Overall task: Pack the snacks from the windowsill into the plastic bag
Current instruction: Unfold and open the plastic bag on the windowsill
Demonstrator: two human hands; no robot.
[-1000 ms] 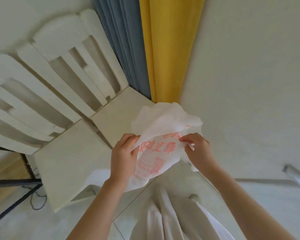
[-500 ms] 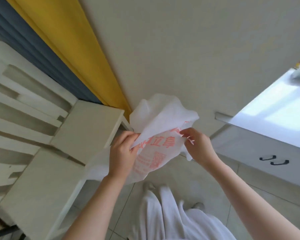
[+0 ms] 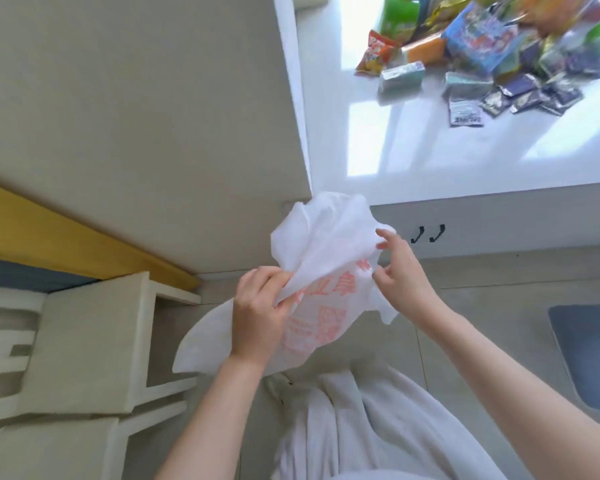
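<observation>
The left hand (image 3: 257, 317) and right hand (image 3: 407, 275) pinch the white plastic bag (image 3: 326, 240) with curled fingers; snacks (image 3: 482, 50) crowd the windowsill (image 3: 430, 154)

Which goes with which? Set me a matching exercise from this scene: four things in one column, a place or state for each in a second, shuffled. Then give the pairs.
Column one
1. plastic bag
2. snacks
3. yellow curtain
4. black handles

Column two
a. heaped on the white windowsill
b. crumpled, held by the left hand and the right hand
c. on the cabinet front under the sill
d. against the wall, at the left of the view

Pairs: 1-b, 2-a, 3-d, 4-c.
</observation>
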